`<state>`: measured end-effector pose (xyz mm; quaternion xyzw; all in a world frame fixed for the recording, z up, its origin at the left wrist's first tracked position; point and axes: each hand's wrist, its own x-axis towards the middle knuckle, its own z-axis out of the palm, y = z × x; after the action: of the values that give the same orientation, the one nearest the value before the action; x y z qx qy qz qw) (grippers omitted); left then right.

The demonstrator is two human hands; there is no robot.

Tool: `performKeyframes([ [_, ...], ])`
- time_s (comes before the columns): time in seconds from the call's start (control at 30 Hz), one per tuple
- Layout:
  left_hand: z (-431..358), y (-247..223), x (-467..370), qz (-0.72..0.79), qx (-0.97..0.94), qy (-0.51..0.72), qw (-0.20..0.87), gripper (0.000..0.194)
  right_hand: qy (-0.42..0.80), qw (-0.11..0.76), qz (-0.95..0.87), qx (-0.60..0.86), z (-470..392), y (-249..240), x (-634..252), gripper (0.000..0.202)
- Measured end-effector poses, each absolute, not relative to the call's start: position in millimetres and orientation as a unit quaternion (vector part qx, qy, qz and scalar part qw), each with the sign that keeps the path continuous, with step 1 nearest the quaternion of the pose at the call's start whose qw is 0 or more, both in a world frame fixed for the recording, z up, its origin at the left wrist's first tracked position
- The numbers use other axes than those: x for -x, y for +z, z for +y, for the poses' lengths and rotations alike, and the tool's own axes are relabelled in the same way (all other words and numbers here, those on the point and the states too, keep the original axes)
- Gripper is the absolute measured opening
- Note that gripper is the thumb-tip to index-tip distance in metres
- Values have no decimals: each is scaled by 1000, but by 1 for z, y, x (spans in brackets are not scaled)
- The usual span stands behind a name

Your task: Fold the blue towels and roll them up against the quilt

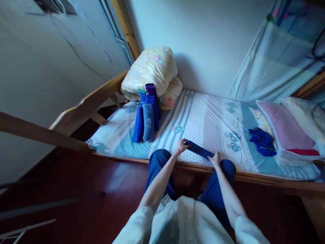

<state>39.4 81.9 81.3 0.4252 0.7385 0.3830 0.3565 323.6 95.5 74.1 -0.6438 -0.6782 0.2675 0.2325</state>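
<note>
Between my hands, at the near edge of the bed, is a dark blue cloth roll, long and narrow, slanting down to the right. My left hand grips its left end, and my right hand is closed on its right end. To the left on the mattress lies a pile of rolled cloths: a grey-blue roll with lettering in front, a bright blue roll beside it and a purple roll at the top back. What the rolls are made from cannot be told.
A patterned sheet covers the bed. A folded yellowish quilt stands behind the rolls. At the right lie a crumpled blue cloth and a pink pillow. A wooden rail borders the left end; a mosquito net hangs right.
</note>
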Motion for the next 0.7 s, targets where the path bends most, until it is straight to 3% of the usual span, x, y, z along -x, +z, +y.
performKeyframes([
  [0.1, 91, 119, -47, 684, -518, 379, 346, 29, 301, 219, -693, 617, 109, 102, -310, 86],
  [0.23, 98, 164, -58, 622, -601, 398, 305, 34, 352, 232, -748, 512, 125, 144, -266, 93],
  [0.3, 98, 182, -59, 602, -623, 406, 290, 36, 370, 249, -755, 480, 125, 159, -239, 84],
  [0.5, 83, 212, -27, 568, -643, 453, 242, 39, 375, 297, -710, 517, 117, 176, -163, 26],
  [0.7, 47, 182, 54, 582, -501, 587, 256, 64, 418, 326, -702, 476, 113, 193, -82, 28],
])
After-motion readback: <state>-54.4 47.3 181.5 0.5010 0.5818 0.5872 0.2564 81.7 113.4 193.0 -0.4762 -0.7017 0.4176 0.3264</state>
